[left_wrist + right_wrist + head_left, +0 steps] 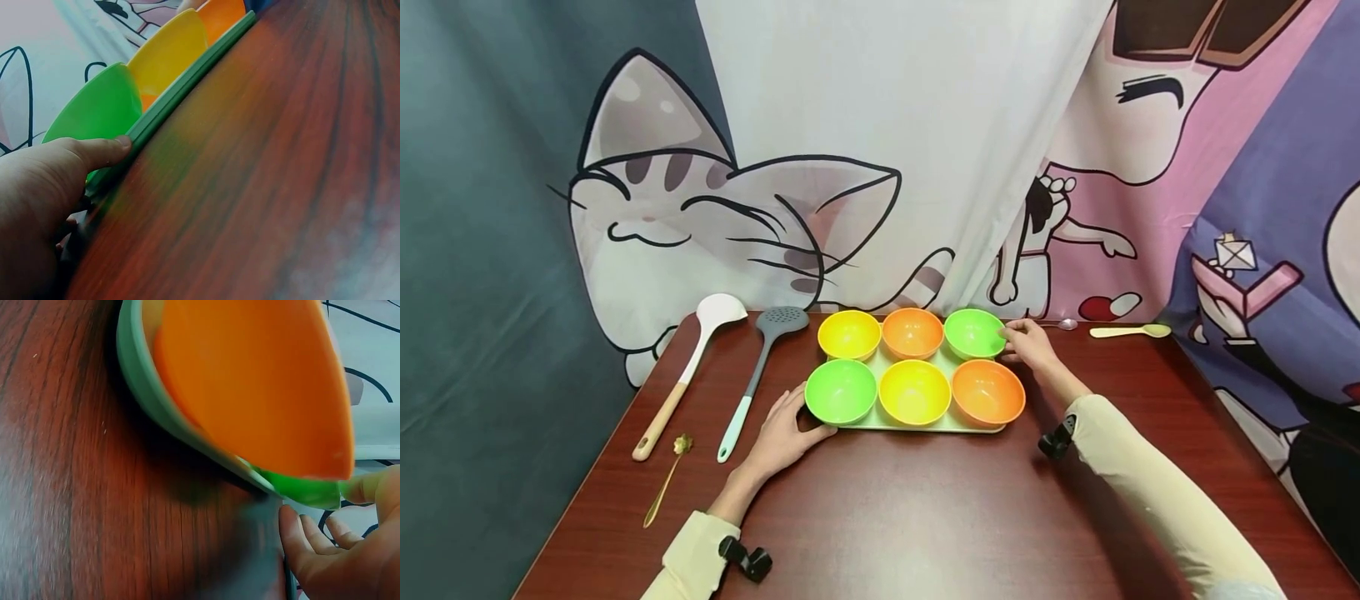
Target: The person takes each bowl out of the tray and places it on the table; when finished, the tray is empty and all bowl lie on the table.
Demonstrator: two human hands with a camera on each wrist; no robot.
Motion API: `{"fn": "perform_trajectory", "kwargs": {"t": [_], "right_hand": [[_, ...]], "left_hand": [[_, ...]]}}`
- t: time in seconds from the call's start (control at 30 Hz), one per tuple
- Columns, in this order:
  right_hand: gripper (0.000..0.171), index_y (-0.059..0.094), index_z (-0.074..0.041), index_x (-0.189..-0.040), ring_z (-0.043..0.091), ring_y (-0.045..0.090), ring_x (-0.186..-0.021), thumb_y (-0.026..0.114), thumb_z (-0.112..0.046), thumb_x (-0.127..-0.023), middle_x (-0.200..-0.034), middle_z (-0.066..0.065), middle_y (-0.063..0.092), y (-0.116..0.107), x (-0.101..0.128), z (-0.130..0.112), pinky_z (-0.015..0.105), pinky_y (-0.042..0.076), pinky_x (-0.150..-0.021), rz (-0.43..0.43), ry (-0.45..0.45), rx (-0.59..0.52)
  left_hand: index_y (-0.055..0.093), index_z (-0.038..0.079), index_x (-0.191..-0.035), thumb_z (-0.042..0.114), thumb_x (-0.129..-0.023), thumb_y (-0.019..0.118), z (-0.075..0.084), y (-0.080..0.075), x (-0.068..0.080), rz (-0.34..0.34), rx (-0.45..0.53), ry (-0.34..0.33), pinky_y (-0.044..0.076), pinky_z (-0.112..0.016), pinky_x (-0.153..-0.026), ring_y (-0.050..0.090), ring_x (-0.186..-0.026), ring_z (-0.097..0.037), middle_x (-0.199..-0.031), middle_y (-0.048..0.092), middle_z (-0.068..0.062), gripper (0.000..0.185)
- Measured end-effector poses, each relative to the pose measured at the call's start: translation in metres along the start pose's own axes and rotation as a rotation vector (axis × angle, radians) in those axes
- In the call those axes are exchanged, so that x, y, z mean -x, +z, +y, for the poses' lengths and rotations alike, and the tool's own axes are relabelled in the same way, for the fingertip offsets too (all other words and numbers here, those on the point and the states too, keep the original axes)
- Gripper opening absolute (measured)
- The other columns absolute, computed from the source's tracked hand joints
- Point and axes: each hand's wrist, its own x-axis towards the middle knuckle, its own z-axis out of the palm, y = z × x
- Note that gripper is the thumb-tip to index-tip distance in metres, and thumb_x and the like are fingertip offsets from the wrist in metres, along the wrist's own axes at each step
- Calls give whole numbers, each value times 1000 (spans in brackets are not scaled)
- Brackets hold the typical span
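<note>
Several bowls stand in two rows on a pale green tray (895, 421). In front are a green bowl (841, 392), a yellow bowl (914, 392) and an orange bowl (988, 392). At the tray's front left corner, my left hand (782, 435) holds the tray, thumb along its front edge beside the green bowl; the other fingers are mostly hidden in the left wrist view. My right hand (1032, 344) is at the back right green bowl (973, 332). One digit touches this bowl's side, and the other fingertips (289, 519) are close by the tray's end.
Left of the tray lie a white ladle (700, 342), a grey slotted turner (763, 354) and a small gold spoon (668, 479). A pale yellow spoon (1131, 331) and a small metal spoon (1063, 324) lie at the back right. Behind the table hangs a printed curtain (865, 100).
</note>
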Motion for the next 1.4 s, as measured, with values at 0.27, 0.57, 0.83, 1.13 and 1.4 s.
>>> {"fn": "perform_trajectory", "kwargs": {"t": [0.27,0.57,0.83,1.13,1.4], "right_hand": [[45,44,8,-138,5,60,-78,50,-10,-97,-126,19,52,9,-3,-2,25,61,-78,13,25,21],[37,56,5,-127,9,57,-76,51,-11,-95,-107,12,56,13,-10,-14,21,60,-67,162,-37,50],[38,56,4,-126,7,58,-70,48,-18,-96,-114,14,52,-7,-4,-17,39,63,-79,228,-32,-60],[30,61,-2,-115,5,56,-68,49,-22,-95,-105,5,51,-43,7,-3,25,61,-61,311,32,-165],[10,57,-9,-96,5,60,-58,49,-15,-94,-92,0,52,-80,26,13,25,59,-52,348,89,-402]], "left_hand": [[46,11,-149,38,-80,83,3,1,2,-18,-11,-21,19,-56,-124,34,-149,-32,-156,43,-13,83],[44,10,-151,40,-81,81,-1,-9,-6,-2,-24,-14,18,-54,-125,36,-147,-30,-155,43,-14,85],[45,11,-150,40,-81,82,-3,-4,-3,7,-13,0,18,-56,-124,36,-147,-30,-156,43,-13,84],[45,12,-150,39,-81,82,-2,3,-4,4,1,6,18,-53,-125,37,-147,-28,-155,44,-11,83],[46,12,-150,40,-81,82,2,0,-4,-17,-15,1,17,-53,-126,36,-148,-27,-156,44,-11,83]]}}
